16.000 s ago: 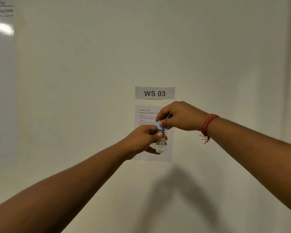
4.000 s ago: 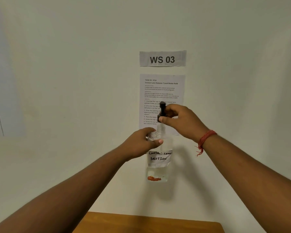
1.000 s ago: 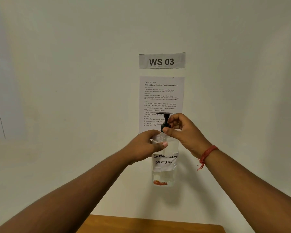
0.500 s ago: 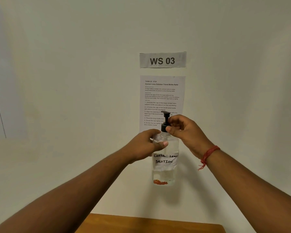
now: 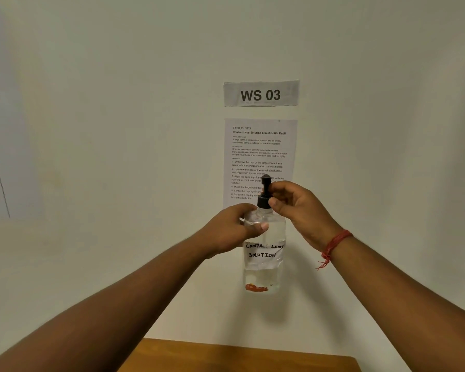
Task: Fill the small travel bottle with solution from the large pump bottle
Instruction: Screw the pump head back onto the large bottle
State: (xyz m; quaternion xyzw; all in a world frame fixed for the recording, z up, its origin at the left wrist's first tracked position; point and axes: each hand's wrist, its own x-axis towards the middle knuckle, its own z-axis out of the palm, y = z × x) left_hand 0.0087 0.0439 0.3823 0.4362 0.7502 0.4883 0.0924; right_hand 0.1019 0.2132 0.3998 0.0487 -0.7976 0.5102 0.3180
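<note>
Black pump cap (image 5: 263,201) on the large pump bottle (image 5: 265,253): my right hand (image 5: 297,208) pinches it, my left hand (image 5: 235,229) grips just below. I judge unscrewing; next, lifting it straight out.

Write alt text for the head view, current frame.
Left hand grips the shoulder of a clear pump bottle held up before a wall; right hand pinches its black pump collar. A wooden table edge shows below.

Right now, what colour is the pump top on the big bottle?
Black. The pump sits on the clear bottle; the head view shows it.
</note>
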